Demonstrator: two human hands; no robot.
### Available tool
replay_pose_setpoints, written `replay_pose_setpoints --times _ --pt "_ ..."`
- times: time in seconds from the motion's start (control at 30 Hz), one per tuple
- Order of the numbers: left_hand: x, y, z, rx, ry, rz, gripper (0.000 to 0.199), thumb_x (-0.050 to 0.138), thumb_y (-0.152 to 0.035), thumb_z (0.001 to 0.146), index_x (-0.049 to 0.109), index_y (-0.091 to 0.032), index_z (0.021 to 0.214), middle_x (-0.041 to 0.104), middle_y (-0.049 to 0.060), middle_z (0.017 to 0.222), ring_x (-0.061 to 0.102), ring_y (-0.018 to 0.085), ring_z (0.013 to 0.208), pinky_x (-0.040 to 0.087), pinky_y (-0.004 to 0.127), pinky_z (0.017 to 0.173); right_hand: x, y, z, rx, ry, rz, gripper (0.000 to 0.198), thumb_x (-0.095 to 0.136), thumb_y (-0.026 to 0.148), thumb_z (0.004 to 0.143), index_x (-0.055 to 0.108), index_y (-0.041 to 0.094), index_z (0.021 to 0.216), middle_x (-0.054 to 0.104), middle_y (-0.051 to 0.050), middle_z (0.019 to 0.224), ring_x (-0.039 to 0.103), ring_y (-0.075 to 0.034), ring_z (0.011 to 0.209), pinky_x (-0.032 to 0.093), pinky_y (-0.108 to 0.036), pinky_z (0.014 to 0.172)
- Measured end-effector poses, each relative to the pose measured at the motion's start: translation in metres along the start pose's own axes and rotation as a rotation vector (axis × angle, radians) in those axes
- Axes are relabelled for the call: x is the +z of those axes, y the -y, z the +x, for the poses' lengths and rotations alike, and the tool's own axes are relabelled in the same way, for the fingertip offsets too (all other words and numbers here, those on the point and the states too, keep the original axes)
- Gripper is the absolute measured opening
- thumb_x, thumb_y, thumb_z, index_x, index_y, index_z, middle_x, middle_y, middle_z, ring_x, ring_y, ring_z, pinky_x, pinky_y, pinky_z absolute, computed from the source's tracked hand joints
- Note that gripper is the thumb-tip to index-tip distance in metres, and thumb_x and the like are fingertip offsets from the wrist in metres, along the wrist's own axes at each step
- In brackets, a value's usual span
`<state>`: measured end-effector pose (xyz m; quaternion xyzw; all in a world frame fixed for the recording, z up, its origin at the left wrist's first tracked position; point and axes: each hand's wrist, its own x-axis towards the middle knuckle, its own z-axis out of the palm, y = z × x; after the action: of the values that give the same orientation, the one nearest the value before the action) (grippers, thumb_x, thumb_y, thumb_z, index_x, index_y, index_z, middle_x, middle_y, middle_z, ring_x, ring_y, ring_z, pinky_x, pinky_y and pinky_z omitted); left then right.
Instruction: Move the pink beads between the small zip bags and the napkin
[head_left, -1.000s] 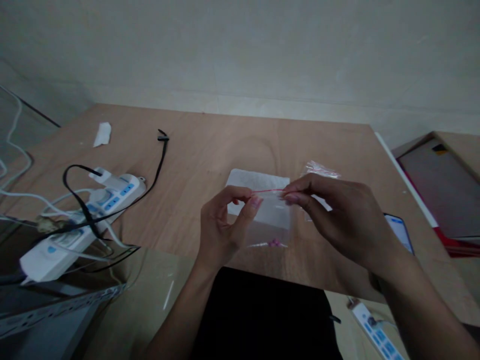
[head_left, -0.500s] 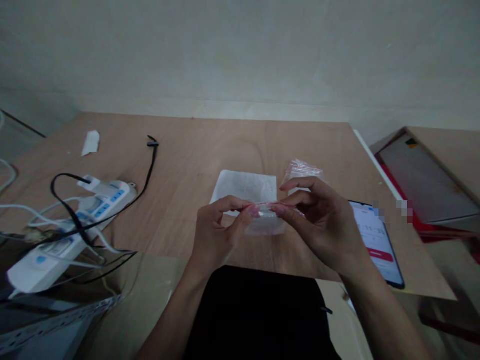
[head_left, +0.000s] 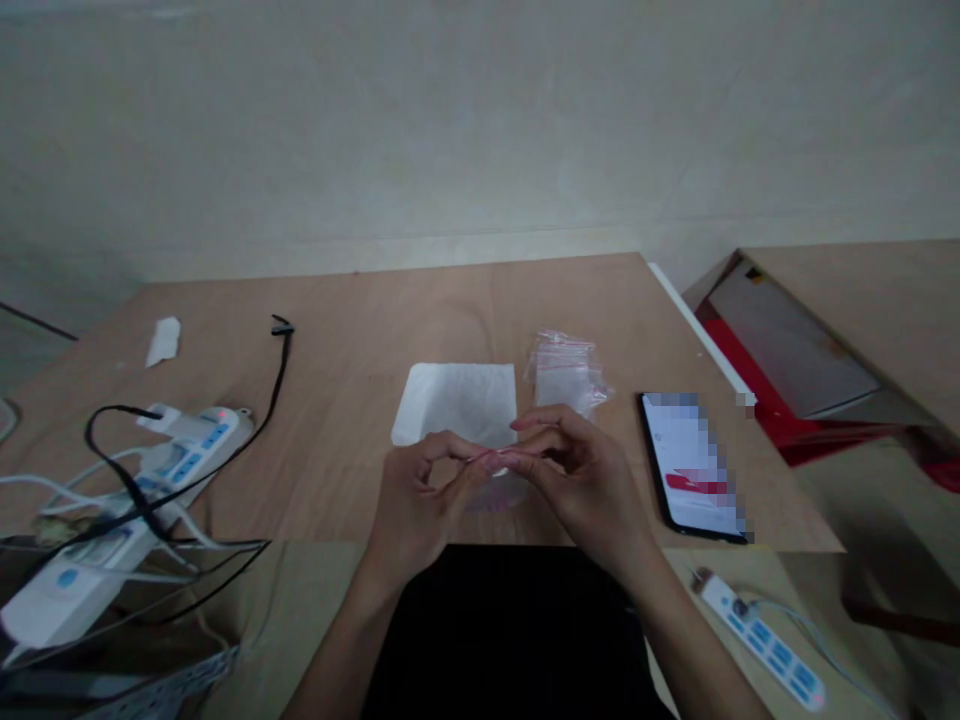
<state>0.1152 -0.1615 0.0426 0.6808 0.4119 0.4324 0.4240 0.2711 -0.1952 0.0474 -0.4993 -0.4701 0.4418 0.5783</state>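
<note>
My left hand (head_left: 417, 505) and my right hand (head_left: 589, 495) meet near the table's front edge, thumbs and forefingers pinched along the top of a small clear zip-lock bag (head_left: 498, 494). The bag's body hangs below the fingertips, and its red-lined closure is mostly covered by them. Just behind the hands lies a white square sheet (head_left: 459, 400), perhaps paper or cloth. To its right, a loose pile of clear zip-lock bags (head_left: 568, 370) with red lines rests beyond my right hand.
A phone (head_left: 694, 470) lies on the right of the wooden table (head_left: 337, 440). On the left, a white power strip (head_left: 199, 445) carries tangled cables. A white scrap (head_left: 163, 341) sits at the back left. Another power strip (head_left: 765, 640) is lower right, below the table edge.
My hands have drawn closer together along the bag's top, and more of its closure is covered. The camera view has shifted, bringing the lower right power strip into sight.
</note>
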Motion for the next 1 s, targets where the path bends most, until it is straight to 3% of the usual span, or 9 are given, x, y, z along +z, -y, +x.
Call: replay_pose_setpoints --times 0.1,0.33,0.6,0.7,0.77,0.83,0.9,1.0 --pt "0.007 0.002 0.0 0.007 0.017 0.034 0.006 0.072 -0.024 0.077 0.071 -0.022 0.072 0.074 -0.001 0.067 0.069 0.014 0.063 0.053 0.022 0.06 -0.01 -0.006 -0.002 0.038 0.003 -0.008 0.022 0.074 0.024 0.075 0.066 0.022 0.095 0.076 0.0 0.07 0.074 -0.018 0.07 0.059 -0.027 0.063" --pt "0.017 0.022 -0.001 -0.142 0.055 -0.029 0.014 0.063 -0.026 0.083 0.067 -0.018 0.072 0.074 0.001 0.069 0.068 0.013 0.063 0.052 0.018 0.059 -0.014 -0.018 -0.002 0.179 0.087 0.015 0.02 0.07 0.023 0.077 0.068 0.02 0.097 0.078 -0.002 0.075 0.075 -0.019 0.073 0.061 -0.03 0.067" --pt "-0.024 0.036 0.003 -0.156 0.024 -0.04 0.009 0.069 -0.026 0.078 0.073 -0.018 0.074 0.075 0.002 0.072 0.07 0.015 0.068 0.055 0.021 0.065 0.022 -0.03 0.019 0.091 0.158 -0.134 0.021 0.06 0.017 0.083 0.07 0.023 0.1 0.078 -0.003 0.096 0.074 -0.017 0.083 0.06 -0.03 0.075" --pt "-0.035 0.033 0.007 -0.106 0.014 0.067 0.01 0.069 -0.027 0.077 0.075 -0.02 0.072 0.075 0.002 0.069 0.07 0.016 0.065 0.054 0.021 0.061 0.032 -0.03 0.024 0.107 0.214 -0.104 0.02 0.067 0.021 0.079 0.071 0.023 0.099 0.078 -0.002 0.089 0.074 -0.018 0.082 0.059 -0.031 0.076" --pt "-0.038 0.03 0.011 -0.118 0.088 0.097 0.015 0.067 -0.031 0.079 0.076 -0.021 0.072 0.075 0.001 0.067 0.07 0.016 0.063 0.054 0.021 0.057 0.032 -0.024 0.026 0.095 0.273 -0.136 0.013 0.07 0.024 0.078 0.074 0.023 0.091 0.078 -0.002 0.082 0.074 -0.018 0.078 0.059 -0.029 0.072" --pt "-0.042 0.027 0.015 -0.154 0.203 0.074 0.023 0.062 -0.038 0.083 0.077 -0.023 0.074 0.075 0.001 0.068 0.071 0.017 0.064 0.056 0.023 0.058 0.024 -0.014 0.033 0.039 0.318 -0.217 0.007 0.068 0.024 0.08 0.076 0.022 0.08 0.077 -0.001 0.078 0.073 -0.016 0.073 0.057 -0.027 0.067" --pt "-0.046 0.026 0.017 -0.181 0.275 0.063 0.034 0.053 -0.046 0.088 0.079 -0.026 0.078 0.078 0.003 0.079 0.073 0.02 0.074 0.059 0.028 0.07 0.005 -0.006 0.045 -0.011 0.299 -0.34 0.011 0.067 0.025 0.082 0.075 0.021 0.077 0.076 -0.002 0.075 0.071 -0.015 0.068 0.055 -0.025 0.062" --pt "-0.057 0.029 0.014 -0.24 0.139 0.125 0.05 0.04 -0.057 0.091 0.079 -0.029 0.076 0.075 0.003 0.106 0.071 0.024 0.097 0.055 0.04 0.091 -0.037 -0.005 0.078 -0.023 0.146 -0.717 0.013 0.066 0.026 0.084 0.074 0.016 0.083 0.075 -0.006 0.078 0.069 -0.018 0.068 0.053 -0.029 0.061"
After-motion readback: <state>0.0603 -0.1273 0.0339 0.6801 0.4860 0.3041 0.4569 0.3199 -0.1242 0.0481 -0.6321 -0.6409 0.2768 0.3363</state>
